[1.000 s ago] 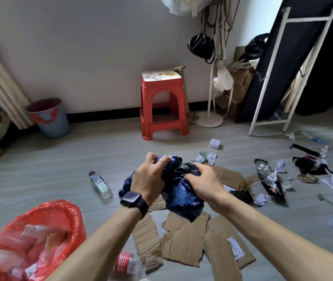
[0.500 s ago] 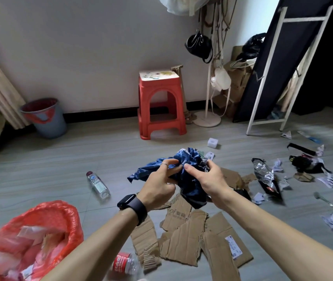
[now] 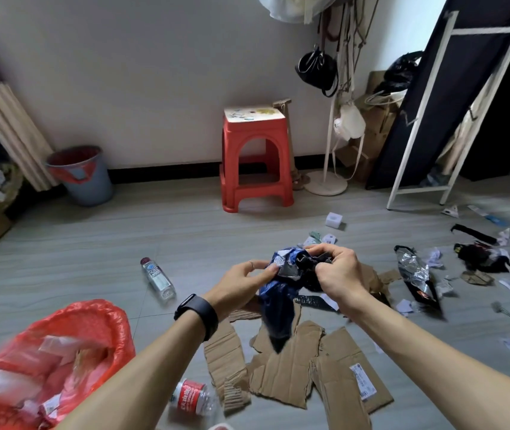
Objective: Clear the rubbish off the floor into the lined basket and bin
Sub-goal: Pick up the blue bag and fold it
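- The crumpled blue plastic wrapper (image 3: 278, 293) is bunched tighter than half a second ago, above the torn brown cardboard pieces (image 3: 281, 373).
- The red-lined basket (image 3: 70, 330), lower left, holds scraps; a clear plastic bottle (image 3: 157, 277) and much litter remain on the grey floor (image 3: 92, 259).
- The left hand (image 3: 241, 283) pinches the wrapper's edge; the right hand (image 3: 337, 274) grips its top, fingers curled.

A crumpled blue wrapper (image 3: 280, 294) hangs over the floor, gripped at its top by the left hand (image 3: 241, 285) and right hand (image 3: 337, 274). Torn cardboard pieces (image 3: 287, 367) lie flat beneath it. A clear bottle (image 3: 157, 277) and a red-labelled bottle (image 3: 193, 397) lie on their sides. The red-lined basket (image 3: 98, 318), near left, holds scraps. The grey bin (image 3: 89, 184), also red-lined, stands by the wall.
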The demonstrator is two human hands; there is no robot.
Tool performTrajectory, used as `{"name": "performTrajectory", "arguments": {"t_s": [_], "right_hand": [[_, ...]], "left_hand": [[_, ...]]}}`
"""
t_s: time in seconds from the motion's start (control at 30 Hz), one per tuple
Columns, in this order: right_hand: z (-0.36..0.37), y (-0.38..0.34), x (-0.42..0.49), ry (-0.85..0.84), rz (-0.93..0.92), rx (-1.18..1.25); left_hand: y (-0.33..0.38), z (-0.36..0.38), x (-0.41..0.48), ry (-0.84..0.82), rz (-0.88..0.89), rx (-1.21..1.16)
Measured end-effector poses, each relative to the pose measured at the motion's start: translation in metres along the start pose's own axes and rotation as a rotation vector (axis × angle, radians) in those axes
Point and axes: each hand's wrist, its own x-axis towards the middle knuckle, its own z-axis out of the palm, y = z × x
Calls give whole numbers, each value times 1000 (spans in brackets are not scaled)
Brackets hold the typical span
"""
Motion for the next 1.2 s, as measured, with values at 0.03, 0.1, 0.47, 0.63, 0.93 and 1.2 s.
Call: {"name": "performTrajectory", "arguments": {"t_s": [0.03, 0.1, 0.47, 0.63, 0.93, 1.2], "right_hand": [[1, -2, -2, 28, -61, -21], [5, -9, -11, 37, -202, -110], [-1, -18, -13, -299, 178, 223], [-4, -9, -11, -562, 376, 241], [25, -14, -26, -146, 188, 112], [9, -28, -24, -597, 458, 376]], "left_hand": [[4, 6, 0, -27, -5, -143], [10, 15, 2, -27, 28, -314], [14, -2, 5, 169, 94, -523], [11, -2, 9, 103, 141, -559], [2, 16, 12, 574, 542, 505], [-10, 4, 14, 566, 612, 730]]}}
